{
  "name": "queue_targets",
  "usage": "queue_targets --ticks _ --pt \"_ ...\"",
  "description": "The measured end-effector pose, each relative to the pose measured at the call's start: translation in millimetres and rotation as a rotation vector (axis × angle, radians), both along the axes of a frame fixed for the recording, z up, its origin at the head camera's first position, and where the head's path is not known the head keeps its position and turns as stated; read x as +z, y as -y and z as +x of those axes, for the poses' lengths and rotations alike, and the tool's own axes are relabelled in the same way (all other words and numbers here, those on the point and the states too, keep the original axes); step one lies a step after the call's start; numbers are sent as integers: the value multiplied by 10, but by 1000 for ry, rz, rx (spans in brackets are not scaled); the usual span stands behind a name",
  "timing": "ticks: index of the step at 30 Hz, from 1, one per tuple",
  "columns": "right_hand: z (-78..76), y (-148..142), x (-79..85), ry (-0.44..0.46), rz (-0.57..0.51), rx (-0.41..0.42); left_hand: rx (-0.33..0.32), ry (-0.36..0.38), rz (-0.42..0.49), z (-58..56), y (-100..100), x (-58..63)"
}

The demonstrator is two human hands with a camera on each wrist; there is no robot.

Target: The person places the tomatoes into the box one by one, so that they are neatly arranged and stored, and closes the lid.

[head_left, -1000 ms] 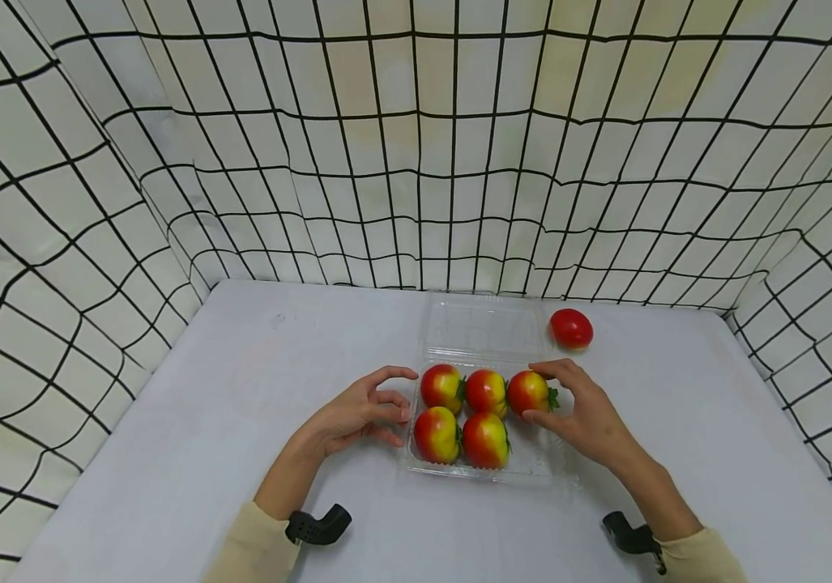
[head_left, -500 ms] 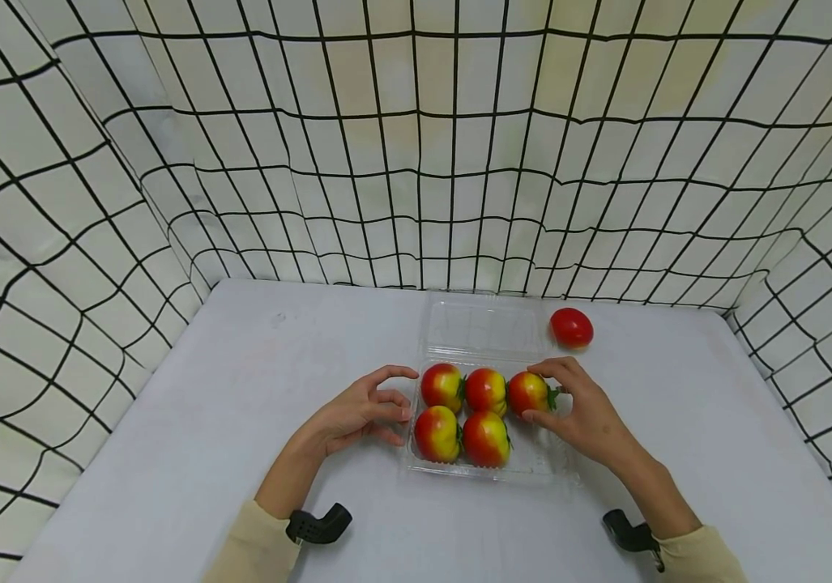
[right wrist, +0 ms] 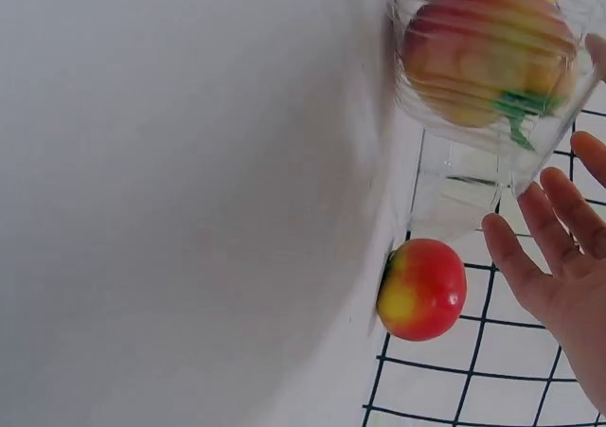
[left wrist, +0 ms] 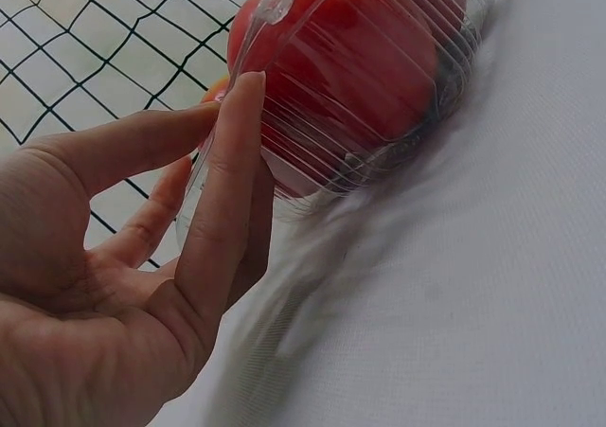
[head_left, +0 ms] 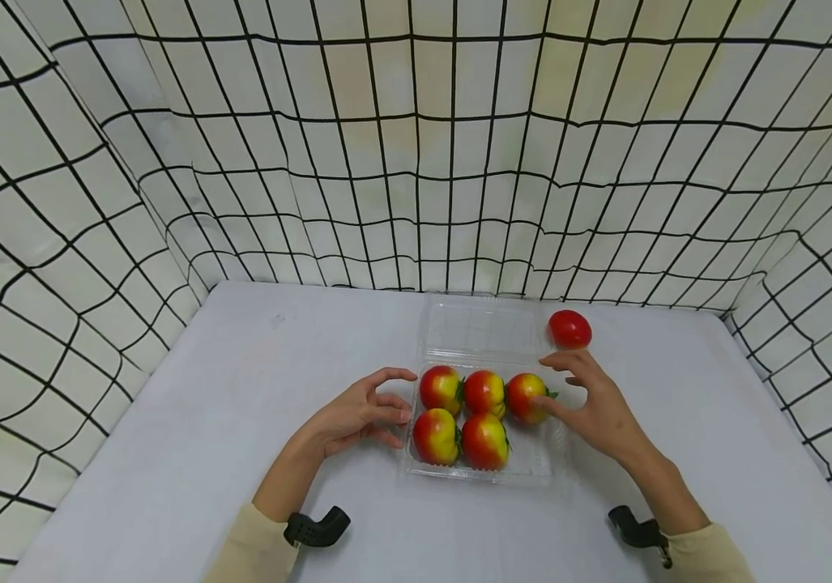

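Observation:
A clear plastic clamshell box holds several red-and-yellow tomatoes with green stems, three in its far row. My left hand is at the left wall, and in the left wrist view its fingertips pinch the rim close to a tomato. My right hand is spread at the right side, holding nothing. Its thumb overlaps the far-right tomato in the head view. In the right wrist view that hand has its fingers apart beside the box's edge.
The box's clear lid lies folded open at the back. One loose red tomato rests on the white table right of the lid. Black netting covers the walls behind and at both sides.
My right hand has let go of the far-right tomato and moved slightly right, its fingers spreading. The tomato stays in the box. My left hand holds its place.

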State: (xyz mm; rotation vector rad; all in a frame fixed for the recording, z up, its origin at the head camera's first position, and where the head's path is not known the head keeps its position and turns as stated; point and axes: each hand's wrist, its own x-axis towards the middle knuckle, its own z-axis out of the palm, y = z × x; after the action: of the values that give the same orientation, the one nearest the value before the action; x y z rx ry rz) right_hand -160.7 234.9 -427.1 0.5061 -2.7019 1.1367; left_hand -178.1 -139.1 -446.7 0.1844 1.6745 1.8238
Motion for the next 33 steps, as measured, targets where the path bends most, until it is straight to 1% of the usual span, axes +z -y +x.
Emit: queue_targets --ticks 6,10,18,25,33 --pt "-51 -82 34 74 -36 -56 -1 -2 2 15 4 -13" --pt "-98 -138 45 96 -37 -90 2 -1 4 19 1 -11" --pt "-189 -238 16 90 -75 -130 9 1 -1 18 -1 -4" --pt "-265 -292 -15 76 -81 -164 11 1 1 28 -6 8" --pt "-309 -316 -36 117 -79 -194 13 3 -6 34 -6 10"
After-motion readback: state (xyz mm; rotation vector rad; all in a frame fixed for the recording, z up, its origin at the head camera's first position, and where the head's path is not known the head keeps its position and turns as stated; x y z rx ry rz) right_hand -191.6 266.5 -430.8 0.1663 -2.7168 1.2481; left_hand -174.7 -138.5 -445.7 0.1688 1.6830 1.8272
